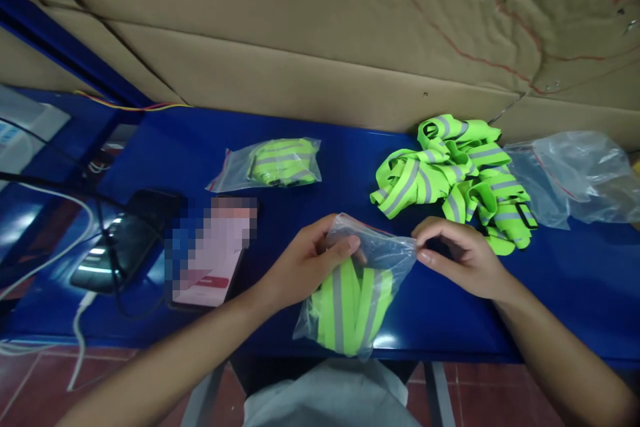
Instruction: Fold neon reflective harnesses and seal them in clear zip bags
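A clear zip bag [377, 247] with a folded neon-green reflective strap [345, 307] inside is held over the front edge of the blue table. My left hand [315, 260] grips the bag's upper left side, thumb on the front. At the top right corner, my right hand [460, 253] pinches the red-lined opening between thumb and fingers. Behind, a second bagged green strap [285, 161] lies on the table. A loose pile of green straps [425, 177] with black buckles sits beyond my right hand.
Transparent bags [585, 177] lie at the right. On the left are a lit phone [210, 253], a dark phone [125, 240] and white and black cables. Brown cardboard [300, 67] stands along the back edge of the blue table [450, 333].
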Tool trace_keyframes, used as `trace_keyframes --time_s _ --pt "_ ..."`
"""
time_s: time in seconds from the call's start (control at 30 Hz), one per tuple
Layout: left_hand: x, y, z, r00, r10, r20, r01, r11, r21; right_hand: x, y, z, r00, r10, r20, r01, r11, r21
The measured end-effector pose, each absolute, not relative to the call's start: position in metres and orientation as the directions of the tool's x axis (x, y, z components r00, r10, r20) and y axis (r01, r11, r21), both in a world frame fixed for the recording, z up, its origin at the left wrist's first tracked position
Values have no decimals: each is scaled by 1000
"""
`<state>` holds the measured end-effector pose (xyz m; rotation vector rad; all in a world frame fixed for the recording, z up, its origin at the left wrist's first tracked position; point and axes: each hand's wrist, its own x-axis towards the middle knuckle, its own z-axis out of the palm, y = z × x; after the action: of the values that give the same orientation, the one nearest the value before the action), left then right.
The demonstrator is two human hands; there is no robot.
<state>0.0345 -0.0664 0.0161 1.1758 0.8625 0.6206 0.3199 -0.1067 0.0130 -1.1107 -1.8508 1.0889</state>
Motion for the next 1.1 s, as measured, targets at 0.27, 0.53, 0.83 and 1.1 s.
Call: trace_keyframes --time_s 0.27,0.53,0.83,1.1 --pt "39 -72 9 397 888 -234 -36 269 962 306 -113 -5 -372 928 10 124 61 -990" --pt "40 -74 9 504 833 -227 -65 299 952 306 -108 4 -496 866 61 150 154 -977" --pt "48 -88 1 669 690 -275 142 246 959 296 -120 7 -704 710 5 397 400 -826" --pt "48 -87 1 701 637 -320 177 279 944 307 -123 18 -262 950 172 318 253 -914"
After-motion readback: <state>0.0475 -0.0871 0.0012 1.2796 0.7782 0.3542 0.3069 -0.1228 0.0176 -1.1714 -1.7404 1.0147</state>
